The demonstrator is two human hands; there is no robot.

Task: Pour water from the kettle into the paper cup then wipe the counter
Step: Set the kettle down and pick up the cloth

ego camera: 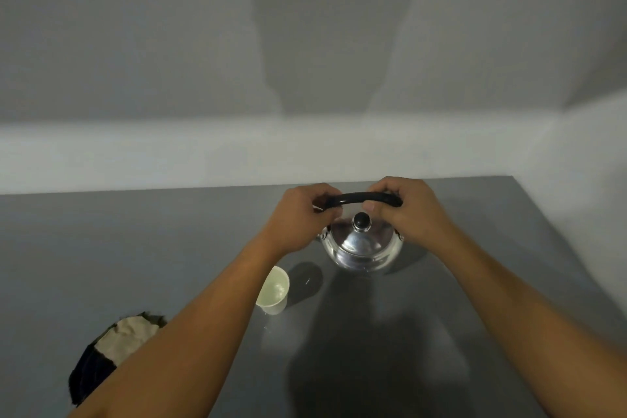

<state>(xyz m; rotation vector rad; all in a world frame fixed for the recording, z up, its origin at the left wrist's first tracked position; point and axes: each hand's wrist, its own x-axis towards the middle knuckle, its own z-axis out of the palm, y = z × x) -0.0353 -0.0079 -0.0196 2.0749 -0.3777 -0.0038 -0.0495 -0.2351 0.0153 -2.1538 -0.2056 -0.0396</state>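
A shiny steel kettle [361,248] with a black lid knob stands upright on the grey counter [135,248] near the middle. Its black arched handle [359,197] is gripped at both ends: my left hand [298,214] holds the left end, my right hand [403,207] holds the right end. A white paper cup [274,290] with water in it stands to the kettle's front left, partly hidden by my left forearm. A crumpled beige and dark cloth [115,346] lies at the front left of the counter.
A pale wall [305,153] runs along the counter's back edge and meets a side wall at the right. A few small drops [265,326] lie on the counter just in front of the cup.
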